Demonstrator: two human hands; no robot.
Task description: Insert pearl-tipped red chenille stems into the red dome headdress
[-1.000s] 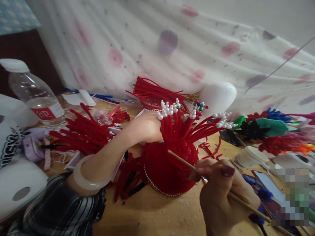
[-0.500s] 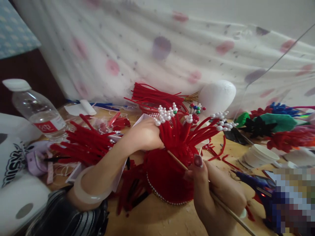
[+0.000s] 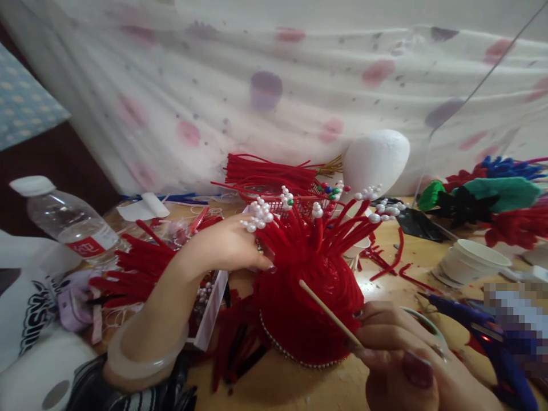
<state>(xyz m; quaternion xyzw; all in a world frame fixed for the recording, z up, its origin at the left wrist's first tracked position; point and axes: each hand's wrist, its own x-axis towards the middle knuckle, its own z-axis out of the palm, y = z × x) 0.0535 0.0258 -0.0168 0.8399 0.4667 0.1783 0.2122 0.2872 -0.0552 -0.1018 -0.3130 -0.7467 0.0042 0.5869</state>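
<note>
A red domed piece (image 3: 299, 319) with a pearl string along its lower rim stands on the table. Red fuzzy stems (image 3: 295, 234) tipped with white beads (image 3: 259, 213) fan out from its top. My left hand (image 3: 226, 242) is closed around the left stems, its thumb at their base. My right hand (image 3: 398, 348) pinches a thin wooden stick (image 3: 327, 311), whose tip points at the front of the dome; whether it touches is unclear.
A water bottle (image 3: 77, 222), red stems (image 3: 137, 260) and a bead box (image 3: 212, 314) are left. Behind are a red basket (image 3: 295, 206) and a white foam form (image 3: 377, 160). Paper cups (image 3: 468, 262), a blue glue gun (image 3: 483, 331) and fuzzy flowers (image 3: 509, 228) are right.
My right hand has moved right and down with the stick, and its tip has left the stem base. My left hand and the stems it holds have shifted left. The view has shifted slightly.
</note>
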